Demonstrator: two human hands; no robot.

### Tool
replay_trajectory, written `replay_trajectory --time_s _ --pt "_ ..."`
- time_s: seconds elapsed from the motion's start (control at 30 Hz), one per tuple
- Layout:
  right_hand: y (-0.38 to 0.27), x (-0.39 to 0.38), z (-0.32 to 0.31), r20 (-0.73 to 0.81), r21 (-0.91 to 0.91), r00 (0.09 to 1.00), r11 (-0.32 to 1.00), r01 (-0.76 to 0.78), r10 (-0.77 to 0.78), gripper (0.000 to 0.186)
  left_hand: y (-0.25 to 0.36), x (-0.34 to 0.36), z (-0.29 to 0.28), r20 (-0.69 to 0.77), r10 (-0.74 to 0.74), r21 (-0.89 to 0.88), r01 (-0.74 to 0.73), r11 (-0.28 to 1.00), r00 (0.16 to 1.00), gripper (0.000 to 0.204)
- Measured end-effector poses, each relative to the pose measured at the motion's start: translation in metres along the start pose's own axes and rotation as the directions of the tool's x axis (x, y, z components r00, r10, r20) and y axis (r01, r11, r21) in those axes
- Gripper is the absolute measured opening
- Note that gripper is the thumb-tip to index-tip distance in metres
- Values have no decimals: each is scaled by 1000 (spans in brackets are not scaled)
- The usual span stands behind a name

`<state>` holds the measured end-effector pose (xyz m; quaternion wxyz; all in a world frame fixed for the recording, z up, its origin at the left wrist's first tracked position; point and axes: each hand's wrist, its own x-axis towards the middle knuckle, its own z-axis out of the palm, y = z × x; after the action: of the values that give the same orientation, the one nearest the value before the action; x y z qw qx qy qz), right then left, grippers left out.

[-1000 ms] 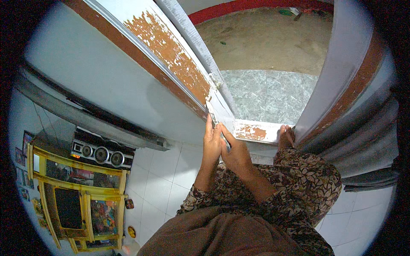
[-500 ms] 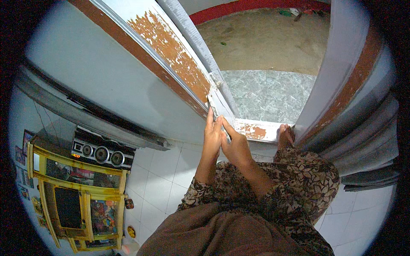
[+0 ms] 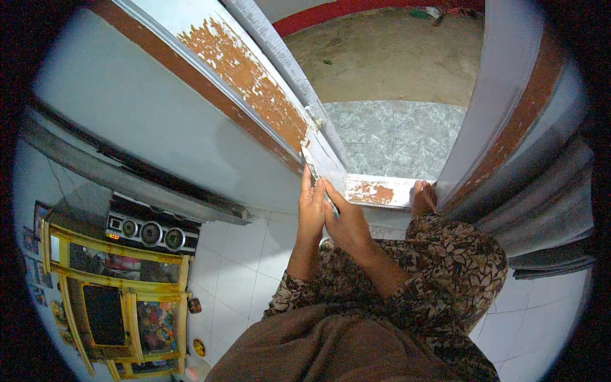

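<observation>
A thin, narrow scraper (image 3: 309, 156) with pale flecks on its blade lies against the door frame (image 3: 245, 73). My right hand (image 3: 349, 224) is closed around its lower end, where a bit of bluish grey shows between my hands. Beside it, my left hand (image 3: 310, 213) is closed too, its fingers pointing up along the blade. The scraper's tip meets the lower end of a long brown patch where the frame's white paint is gone. Below that patch the frame is still white, with cracks. Most of the handle is hidden by my fingers.
A white threshold (image 3: 377, 191) with a worn brown patch crosses the doorway; my bare foot (image 3: 422, 196) is at its right end. Grey tiles (image 3: 394, 137) lie outside. A grey curtain (image 3: 541, 210) hangs right, and a yellow cabinet (image 3: 130, 280) stands left.
The whole view has shifted slightly left. Both hands have slid a little down the frame with the scraper, and more of its blade shows above my fingers.
</observation>
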<state>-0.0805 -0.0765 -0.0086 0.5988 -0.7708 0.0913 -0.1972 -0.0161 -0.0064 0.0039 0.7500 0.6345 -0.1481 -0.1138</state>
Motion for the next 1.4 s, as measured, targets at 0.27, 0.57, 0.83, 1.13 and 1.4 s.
replay_trajectory --time_s 0.27,0.57,0.83,1.13,1.4 --pt "-1 0 1 11 -3 1000 1000 9 -9 49 3 1 -2 -8 7 32 -7 999 1000 53" --pt "-13 3 -1 -30 44 1000 999 -8 9 45 2 8 -5 3 -12 14 12 1000 1000 53" --pt "-5 7 3 -47 -1 999 1000 15 -15 46 0 7 -3 -9 -35 106 36 994 999 52" --pt "-19 1 0 -24 -25 1000 1000 -7 7 47 8 1 -2 2 -32 32 32 999 999 51" --pt "-11 7 -3 -13 60 1000 998 8 -8 45 12 7 2 11 46 165 -47 985 999 52"
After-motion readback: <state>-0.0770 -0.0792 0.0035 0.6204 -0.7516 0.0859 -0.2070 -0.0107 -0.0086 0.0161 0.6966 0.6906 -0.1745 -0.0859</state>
